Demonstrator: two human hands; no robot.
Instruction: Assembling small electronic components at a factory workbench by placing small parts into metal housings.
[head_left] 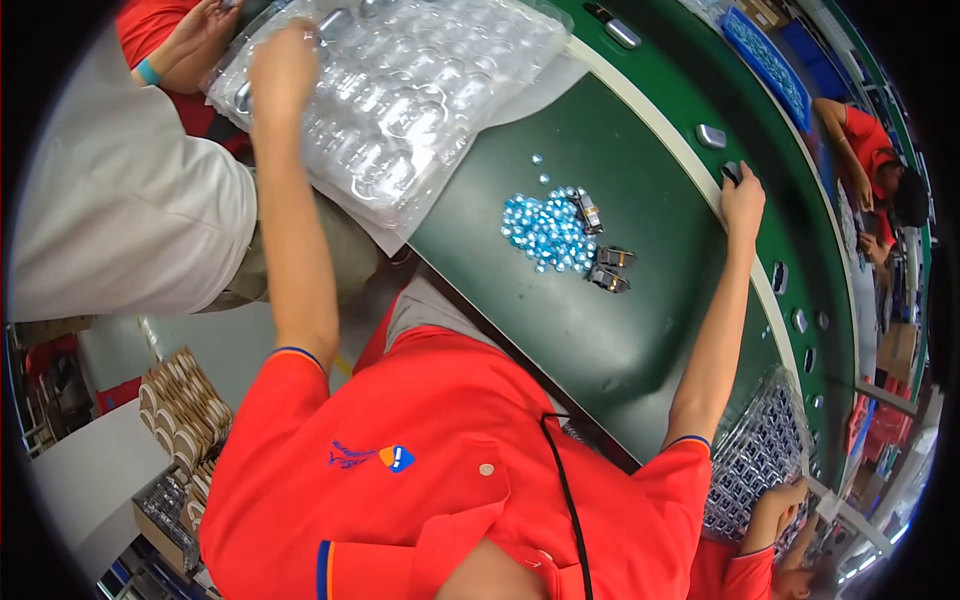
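Observation:
My left hand (285, 65) is over the far left part of a stack of clear plastic blister trays (400, 130). Motion smears its fingers, so their grip does not show. Just right of it lies a shiny silver part (335, 22) in the tray. Stretched out to the right, my right hand (743, 205) pinches a small dark part (733, 173) above the edge of the green conveyor belt (675, 85). Between my arms, a heap of shiny light-blue beads (548, 230) rests on the dark green table (480, 220). Several small black mechanisms (610, 270) lie against the heap's right side.
Silver oval casings (711, 136) sit spaced along the belt. A pale rail (650, 95) separates belt and table. At left stands a person in a light shirt (130, 210); another person's hand (780, 505) is by a filled tray (755, 450). A blue bin (765, 60) stands beyond the belt.

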